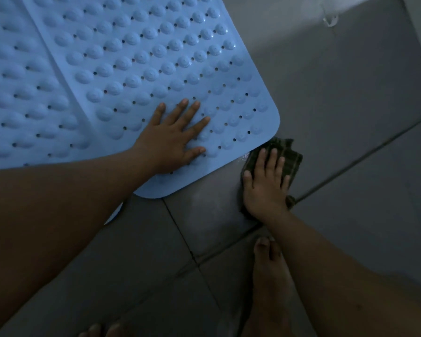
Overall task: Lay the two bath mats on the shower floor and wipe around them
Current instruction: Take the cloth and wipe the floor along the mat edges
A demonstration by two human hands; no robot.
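Two light blue rubber bath mats with bumps and small holes lie side by side on the grey tiled floor. The right mat (156, 57) overlaps the edge of the left mat (17, 81). My left hand (173, 139) lies flat, fingers spread, on the near right corner area of the right mat. My right hand (265, 181) presses flat on a dark green striped cloth (287, 156) on the tile, right beside the mat's rounded corner. A small wet patch shows at the mat's edge next to the cloth.
Grey floor tiles (338, 117) with dark grout lines spread to the right and toward me. My bare feet (267, 271) stand on the tiles just below my right hand. A small water splash (329, 20) marks the floor at the top right.
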